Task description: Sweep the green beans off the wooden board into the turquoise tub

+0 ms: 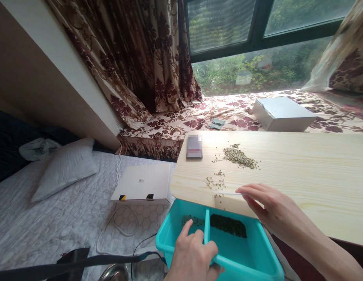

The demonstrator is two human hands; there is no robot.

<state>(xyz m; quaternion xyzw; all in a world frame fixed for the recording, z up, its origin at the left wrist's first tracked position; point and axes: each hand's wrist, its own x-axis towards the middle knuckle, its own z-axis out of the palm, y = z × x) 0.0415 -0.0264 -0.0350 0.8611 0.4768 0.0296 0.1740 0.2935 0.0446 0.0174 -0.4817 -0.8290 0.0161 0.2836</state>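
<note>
My right hand pinches the edge of a thin, pale flat card near the table's front edge, beside small scattered green beans. The card's lower part blends with the wood. A larger heap of the beans lies farther back on the table. Below the edge is a teal two-compartment bin. My left hand grips its front rim by the divider, the index finger stretched over the left compartment. Some beans lie in that compartment; a dark green pile lies in the right one.
The pale wooden table carries a small grey box at its left corner. A white box rests on the window ledge. Left of the table, a flat white carton and cables lie on the bed. A dark strap crosses the lower left.
</note>
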